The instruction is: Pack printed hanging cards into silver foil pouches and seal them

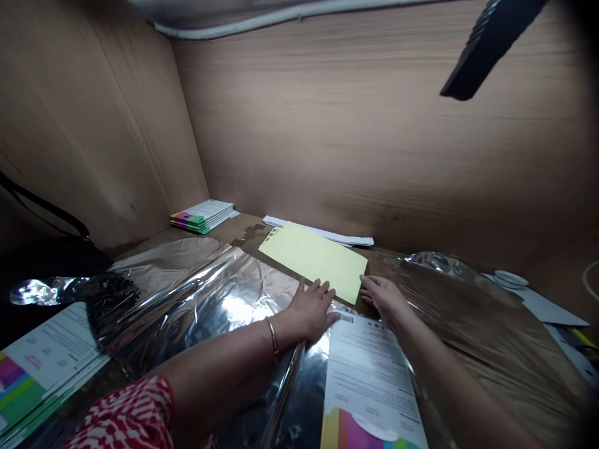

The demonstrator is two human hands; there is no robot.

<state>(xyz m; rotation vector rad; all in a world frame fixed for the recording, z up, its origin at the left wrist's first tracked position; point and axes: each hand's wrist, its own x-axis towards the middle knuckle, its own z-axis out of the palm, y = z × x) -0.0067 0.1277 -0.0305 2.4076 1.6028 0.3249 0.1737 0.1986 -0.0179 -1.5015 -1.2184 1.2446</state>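
Note:
A pale yellow paper sheet (318, 255) lies aslant toward the back of the table, with small dark marks at its left end. My left hand (311, 312) rests flat with fingers spread, its fingertips at the sheet's near edge. At the sheet's right edge, my right hand (381, 296) has its fingers bent together on the paper; the fingers beneath are partly hidden. Below both hands is a printed white leaflet (367, 374) with a rainbow-coloured end. Shiny clear plastic film (229, 312) spreads under my left forearm.
A stack of colourful leaflets (203, 215) sits in the back left corner, and another pile (51, 368) is at the near left. White paper strips (337, 237) lie along the back wooden panel (350, 137). Brown plastic-covered material (477, 324) is on the right. A dark bar (491, 50) hangs overhead.

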